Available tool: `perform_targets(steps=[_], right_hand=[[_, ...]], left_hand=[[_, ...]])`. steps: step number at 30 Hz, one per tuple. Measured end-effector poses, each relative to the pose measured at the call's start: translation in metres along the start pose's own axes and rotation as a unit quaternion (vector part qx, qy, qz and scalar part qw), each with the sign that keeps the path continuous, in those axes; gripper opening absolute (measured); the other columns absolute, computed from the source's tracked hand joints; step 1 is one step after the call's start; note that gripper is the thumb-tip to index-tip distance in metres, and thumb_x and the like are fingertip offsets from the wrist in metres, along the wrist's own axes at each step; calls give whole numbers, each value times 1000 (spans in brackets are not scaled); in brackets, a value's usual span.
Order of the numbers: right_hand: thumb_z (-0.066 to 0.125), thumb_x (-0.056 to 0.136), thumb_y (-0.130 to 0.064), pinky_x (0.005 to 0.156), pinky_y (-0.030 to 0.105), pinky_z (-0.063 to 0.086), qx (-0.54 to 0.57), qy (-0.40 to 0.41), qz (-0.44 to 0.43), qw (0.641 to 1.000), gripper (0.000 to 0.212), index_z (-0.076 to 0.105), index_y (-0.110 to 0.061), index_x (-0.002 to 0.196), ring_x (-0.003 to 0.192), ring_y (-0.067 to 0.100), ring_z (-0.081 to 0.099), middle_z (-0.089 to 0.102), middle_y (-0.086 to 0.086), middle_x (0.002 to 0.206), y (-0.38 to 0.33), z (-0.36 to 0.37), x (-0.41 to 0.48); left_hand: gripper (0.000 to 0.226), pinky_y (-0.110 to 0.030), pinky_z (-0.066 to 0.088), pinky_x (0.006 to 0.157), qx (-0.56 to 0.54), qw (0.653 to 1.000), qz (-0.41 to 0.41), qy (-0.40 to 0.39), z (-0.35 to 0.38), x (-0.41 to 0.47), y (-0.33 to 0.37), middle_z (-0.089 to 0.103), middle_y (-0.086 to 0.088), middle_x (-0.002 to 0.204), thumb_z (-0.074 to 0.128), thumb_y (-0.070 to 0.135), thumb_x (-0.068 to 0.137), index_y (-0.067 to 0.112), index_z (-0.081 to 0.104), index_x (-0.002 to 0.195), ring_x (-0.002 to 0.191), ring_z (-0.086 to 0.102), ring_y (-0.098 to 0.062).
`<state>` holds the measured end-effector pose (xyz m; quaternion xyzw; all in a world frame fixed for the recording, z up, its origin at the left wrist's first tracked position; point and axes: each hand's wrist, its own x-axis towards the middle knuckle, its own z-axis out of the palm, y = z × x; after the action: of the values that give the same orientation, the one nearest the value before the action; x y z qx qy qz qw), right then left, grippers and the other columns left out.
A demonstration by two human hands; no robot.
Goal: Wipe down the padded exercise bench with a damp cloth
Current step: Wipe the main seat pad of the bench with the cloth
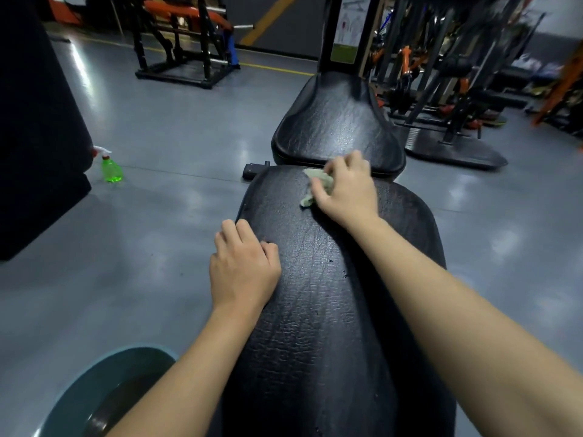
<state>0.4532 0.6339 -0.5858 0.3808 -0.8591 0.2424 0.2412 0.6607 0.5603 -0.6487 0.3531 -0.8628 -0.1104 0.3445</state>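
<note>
A black padded bench (pixel 325 294) with cracked vinyl runs away from me through the middle of the view. Its separate seat pad (pixel 334 121) lies beyond a gap. My right hand (pixel 345 190) holds a crumpled grey-green cloth (pixel 317 184) down on the far end of the long pad, fingers curled over it. My left hand (pixel 244 266) rests on the pad's left edge, fingers bent over the rim, holding nothing.
A teal basin (pixel 94 389) sits on the grey floor at the lower left. A green spray bottle (pixel 111 168) stands by a dark block (pixel 34 137) at left. Weight machines (pixel 186 42) and racks (pixel 457 74) fill the back.
</note>
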Motion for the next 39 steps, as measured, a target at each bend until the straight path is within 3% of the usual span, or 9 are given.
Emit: perform_targets(steps=[3,8,12,17,23,27,33,36,39], right_hand=[[67,84,-45,77,44,51,23,11,-49,998,35,60,-15,100,97,34,51,52,11,111,-54,33,18],[66,83,-41,63,41,49,-7,26,-42,999,33,62,-12,97,88,33,54,56,10,105,-122,62,33],[67,78,-39,62,37,48,14,3,-66,998,29,63,-14,91,85,30,53,55,8,99,-121,58,34],[64,76,-40,53,35,43,-3,51,-43,998,29,62,-13,87,84,32,57,56,9,96,-86,41,10],[55,83,-45,62,34,43,-57,62,74,994,33,61,-15,94,94,32,57,55,8,103,15,-15,-30],[62,86,-44,70,38,43,-73,54,168,982,32,62,-15,99,102,37,57,54,10,109,79,-52,-58],[56,86,-42,75,40,44,-88,76,278,953,30,63,-15,100,105,37,54,52,12,109,81,-58,-67],[55,87,-48,81,39,44,-58,83,265,959,36,63,-15,99,108,36,52,52,12,110,57,-46,-59],[61,84,-65,86,38,46,-16,66,166,984,50,63,-16,95,104,31,52,52,8,107,19,-24,-49]], left_hand=[[32,-44,46,56,-6,1000,-5,0,0,2,-1,48,-15,100,42,27,84,4,50,105,88,54,-39],[37,-44,45,56,-4,1000,-4,-15,-2,2,-2,48,-16,102,39,29,84,2,51,107,92,53,-40],[39,-47,47,58,-8,1000,-9,-21,-3,4,-4,47,-15,104,39,30,84,2,51,108,95,52,-40],[40,-48,47,65,-20,999,-10,-31,-5,3,-3,46,-14,108,41,31,85,3,51,112,100,52,-39],[36,-48,47,68,-39,998,-18,-37,-9,1,-4,47,-15,112,53,23,90,0,52,118,102,52,-40],[36,-50,49,68,-42,998,-18,-43,-10,-1,-3,47,-17,113,55,21,90,-1,52,119,102,53,-42],[35,-51,49,67,-49,998,-29,-38,-10,-1,0,47,-19,112,55,21,89,-2,52,116,100,53,-43],[30,-50,48,64,-46,998,-22,-23,-7,0,1,47,-19,107,56,18,87,-1,52,109,94,54,-43],[29,-50,48,68,-48,999,-21,-14,-4,2,-1,48,-19,106,56,18,86,0,52,108,92,53,-42]])
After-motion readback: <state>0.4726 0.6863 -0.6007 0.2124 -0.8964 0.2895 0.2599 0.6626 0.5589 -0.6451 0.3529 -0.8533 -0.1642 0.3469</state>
